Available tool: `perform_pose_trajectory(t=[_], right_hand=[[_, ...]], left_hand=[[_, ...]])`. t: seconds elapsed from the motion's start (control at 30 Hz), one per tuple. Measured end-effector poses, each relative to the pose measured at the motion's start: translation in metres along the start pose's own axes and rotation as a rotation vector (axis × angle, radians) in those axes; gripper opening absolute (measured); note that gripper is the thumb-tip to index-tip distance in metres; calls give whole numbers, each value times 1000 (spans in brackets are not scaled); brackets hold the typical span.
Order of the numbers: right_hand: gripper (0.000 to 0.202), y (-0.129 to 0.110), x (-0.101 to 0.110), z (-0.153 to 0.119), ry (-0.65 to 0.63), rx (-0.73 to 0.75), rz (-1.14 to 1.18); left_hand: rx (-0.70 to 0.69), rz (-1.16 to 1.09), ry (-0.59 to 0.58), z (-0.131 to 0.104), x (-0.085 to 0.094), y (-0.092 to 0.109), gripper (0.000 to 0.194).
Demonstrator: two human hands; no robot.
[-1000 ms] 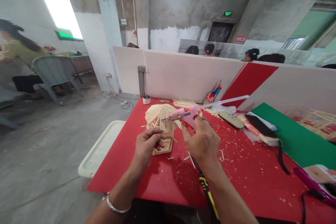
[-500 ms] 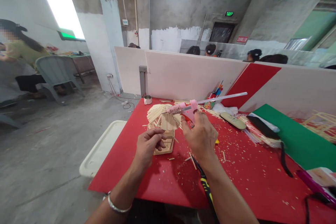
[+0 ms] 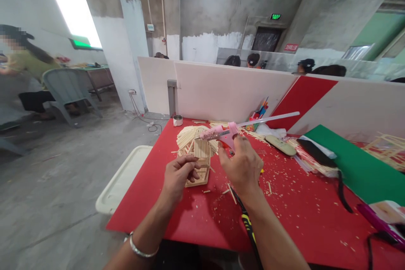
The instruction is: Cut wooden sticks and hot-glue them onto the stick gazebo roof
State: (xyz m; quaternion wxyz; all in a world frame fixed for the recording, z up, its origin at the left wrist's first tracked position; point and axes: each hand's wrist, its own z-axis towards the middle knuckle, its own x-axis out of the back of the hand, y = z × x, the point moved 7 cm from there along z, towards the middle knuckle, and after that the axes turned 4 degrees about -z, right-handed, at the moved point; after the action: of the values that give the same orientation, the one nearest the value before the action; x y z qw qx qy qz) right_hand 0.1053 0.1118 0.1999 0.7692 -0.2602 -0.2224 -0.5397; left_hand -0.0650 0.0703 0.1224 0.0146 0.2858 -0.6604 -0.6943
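My right hand is wrapped round a pink hot glue gun. Its nozzle points left, over the model's roof, and a long clear glue stick juts from its back. Below the nozzle stands a small house-like model of thin wooden sticks, with a fanned, layered top and a square base; my left hand partly covers it. Just in front of the model, my left hand has thumb and fingertips pressed together. Whatever lies in that pinch is too small or hidden to tell.
A yellow-black handled tool lies beneath my right forearm. Stick offcuts litter the red tabletop. A tin stands at the far left corner, with a white partition behind. At right are a black case and green board.
The glue gun has shifted very slightly left over the model. Both hands are otherwise almost still.
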Motion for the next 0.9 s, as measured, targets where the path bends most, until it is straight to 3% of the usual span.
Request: perform_pose_trajectory(t=[0.23,0.33,0.5,0.7,0.8,0.9], right_hand=[[35,4,-5,8,-7,-77,13],[44,18,-4,5,-25,-160,74],[55,82,-1,-45,-97,-391,118],[45,173,-15,-137,-425,-622,-74],[33,205,-16,-158,-497,-699,-137],[30,219,-14,-162,-542,-731,-185]], left_hand=[[1,9,1,0,0,0,14],[15,12,-3,-3,3,-1,15],[0,81,-49,-17,4,-9,23],[86,240,-215,-37,-38,-54,34],[80,216,-242,-44,-58,-73,46],[13,377,-293,-47,-65,-81,42]])
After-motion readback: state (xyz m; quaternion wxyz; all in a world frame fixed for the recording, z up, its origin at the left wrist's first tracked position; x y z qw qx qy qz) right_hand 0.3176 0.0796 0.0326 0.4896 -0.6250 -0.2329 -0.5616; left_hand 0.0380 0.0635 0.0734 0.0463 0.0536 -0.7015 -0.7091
